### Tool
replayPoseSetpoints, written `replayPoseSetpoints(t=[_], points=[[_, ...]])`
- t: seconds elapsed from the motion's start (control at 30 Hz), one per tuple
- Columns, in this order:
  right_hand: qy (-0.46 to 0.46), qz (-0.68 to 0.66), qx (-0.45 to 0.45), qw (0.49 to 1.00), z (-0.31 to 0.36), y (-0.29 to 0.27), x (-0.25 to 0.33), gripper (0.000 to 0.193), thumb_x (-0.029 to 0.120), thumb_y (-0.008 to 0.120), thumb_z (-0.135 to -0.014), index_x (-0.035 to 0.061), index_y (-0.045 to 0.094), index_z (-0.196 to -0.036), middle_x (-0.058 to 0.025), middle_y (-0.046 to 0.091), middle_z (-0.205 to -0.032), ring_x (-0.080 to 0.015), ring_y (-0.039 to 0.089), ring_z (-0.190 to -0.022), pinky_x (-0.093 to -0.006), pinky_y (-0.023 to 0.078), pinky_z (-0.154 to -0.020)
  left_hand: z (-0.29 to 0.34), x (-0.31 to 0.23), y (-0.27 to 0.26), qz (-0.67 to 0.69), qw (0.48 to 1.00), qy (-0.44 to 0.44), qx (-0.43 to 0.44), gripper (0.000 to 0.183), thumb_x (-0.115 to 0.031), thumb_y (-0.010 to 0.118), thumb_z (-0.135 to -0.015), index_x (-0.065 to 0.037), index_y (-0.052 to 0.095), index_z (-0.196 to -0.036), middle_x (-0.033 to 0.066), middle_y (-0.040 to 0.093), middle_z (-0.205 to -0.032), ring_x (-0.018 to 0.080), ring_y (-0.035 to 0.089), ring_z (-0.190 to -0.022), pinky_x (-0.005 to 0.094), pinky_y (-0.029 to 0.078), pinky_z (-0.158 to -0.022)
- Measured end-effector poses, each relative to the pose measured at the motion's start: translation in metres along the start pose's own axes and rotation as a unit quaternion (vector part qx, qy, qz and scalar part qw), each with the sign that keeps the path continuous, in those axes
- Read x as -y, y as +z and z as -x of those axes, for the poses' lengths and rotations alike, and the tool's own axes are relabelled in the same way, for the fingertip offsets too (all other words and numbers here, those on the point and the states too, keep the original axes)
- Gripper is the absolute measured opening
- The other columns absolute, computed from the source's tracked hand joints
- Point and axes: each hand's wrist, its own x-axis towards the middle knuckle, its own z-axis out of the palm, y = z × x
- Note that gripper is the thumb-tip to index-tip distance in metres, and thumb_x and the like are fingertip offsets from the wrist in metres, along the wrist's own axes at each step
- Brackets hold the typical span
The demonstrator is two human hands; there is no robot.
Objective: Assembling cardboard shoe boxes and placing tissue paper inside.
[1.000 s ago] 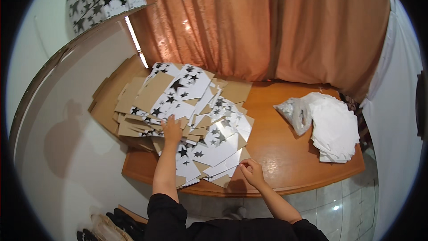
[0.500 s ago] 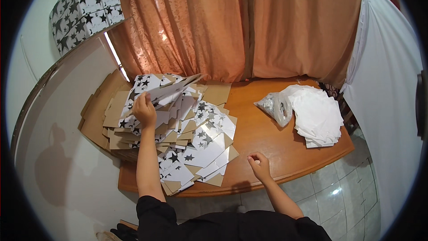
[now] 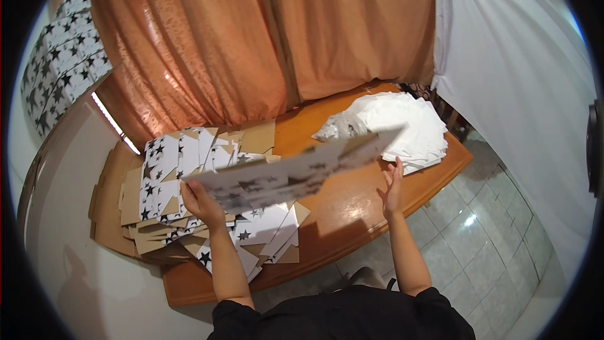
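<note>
In the head view, the left hand (image 3: 202,204) is gripping the left end of a star-printed cardboard sheet (image 3: 283,181), which is slanting above the table (image 3: 352,208), between the two hands. The right hand (image 3: 391,194) is hovering open with fingers spread, just below the sheet's right end and apart from it. A pile of cardboard pieces (image 3: 160,170) is lying on the left; a plastic bag (image 3: 343,126) and white sheets (image 3: 415,126) are resting far right, before an orange curtain (image 3: 201,38).

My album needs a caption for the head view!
Left hand holds a star-patterned cardboard sheet above the wooden table.
</note>
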Motion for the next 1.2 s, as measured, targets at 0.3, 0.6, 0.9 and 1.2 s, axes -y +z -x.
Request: replayPoseSetpoints(t=[0.3,0.6,0.9,1.2], points=[[0.074,-0.004,-0.016,0.997,-0.028,-0.066,-0.028,0.086,0.073,0.029,-0.082,0.0231,-0.001,-0.145,-0.0045,0.003,-0.152,-0.0258,0.009,-0.138,-0.0709,0.014,-0.095,0.066,0.046,0.048,0.042,0.989,-0.112,0.085,0.034,-0.034,0.046,-0.096,-0.005,0.041,-0.078,-0.0024,0.041,-0.072,0.0064,0.036,-0.068,0.0205,0.032,-0.063],[0.110,0.063,0.051,0.991,-0.093,-0.098,-0.010,0.068,0.058,0.030,-0.092,0.0177,0.012,-0.144,-0.0045,0.020,-0.146,-0.0184,0.020,-0.134,-0.0578,0.020,-0.103,0.110,0.071,0.124,0.095,0.971,-0.174,0.133,0.031,-0.036,0.044,-0.095,-0.006,0.048,-0.091,0.0053,0.054,-0.086,0.0182,0.052,-0.091,0.0329,0.038,-0.089],[0.054,-0.112,0.253,0.959,-0.129,-0.107,-0.038,0.066,0.044,0.042,-0.091,0.0014,0.025,-0.139,-0.0180,0.033,-0.134,-0.0253,0.030,-0.128,-0.0356,0.021,-0.107,0.185,0.064,0.165,0.202,0.944,-0.208,0.156,0.020,-0.021,0.038,-0.094,-0.004,0.046,-0.086,0.0119,0.047,-0.112,0.0254,0.039,-0.120,0.0386,0.026,-0.103],[0.136,-0.199,0.250,0.938,-0.150,-0.114,-0.047,0.050,0.024,0.046,-0.090,-0.0001,0.037,-0.133,-0.0135,0.048,-0.124,-0.0166,0.048,-0.111,-0.0267,0.040,-0.091,0.188,0.065,0.163,0.285,0.933,-0.185,0.120,0.026,-0.025,0.034,-0.080,-0.004,0.046,-0.070,0.0146,0.050,-0.096,0.0260,0.044,-0.103,0.0411,0.027,-0.101]])
